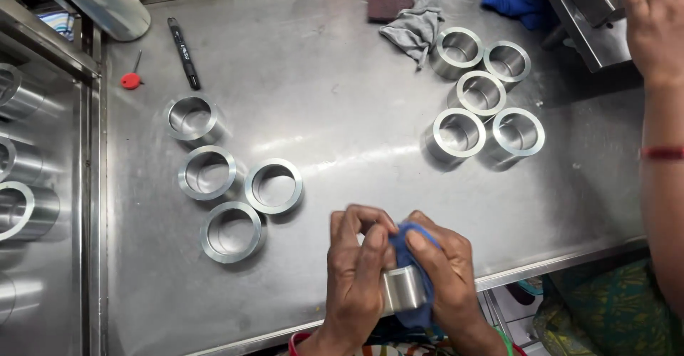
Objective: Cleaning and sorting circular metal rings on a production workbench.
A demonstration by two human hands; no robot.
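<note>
While both hands [399, 270] grip it, steel ring [403, 288] in blue cloth [407, 256], axis lying sideways

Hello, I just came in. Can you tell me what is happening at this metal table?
A person holds a short metal ring between the left hand and the right hand, with a blue cloth pressed around it. Four similar rings stand on the steel table to the left, and five to the right. Another person's arm reaches in at the right edge.
</note>
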